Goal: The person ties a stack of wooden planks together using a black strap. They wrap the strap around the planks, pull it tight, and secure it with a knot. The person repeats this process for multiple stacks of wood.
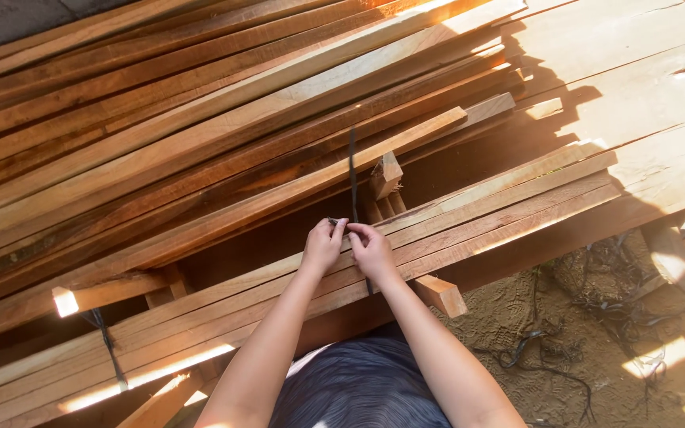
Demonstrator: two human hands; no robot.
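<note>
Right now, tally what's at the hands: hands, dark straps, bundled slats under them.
Hands: 2, left hand and right hand
Dark straps: 2, pinched strap and far strap
Bundled slats: 4 visible on top
Total: 8

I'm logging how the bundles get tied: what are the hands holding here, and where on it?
Both the left hand and right hand pinch a thin dark strap with their fingers where it crosses the top of the bundled wooden slats.

The dark strap (pixel 353 170) vanishes behind the hands (pixel 348 247) — how the fingers grip it cannot be told. The stacked planks (pixel 200 143) run off the frame's left edge (upper right is glare-washed).
</note>
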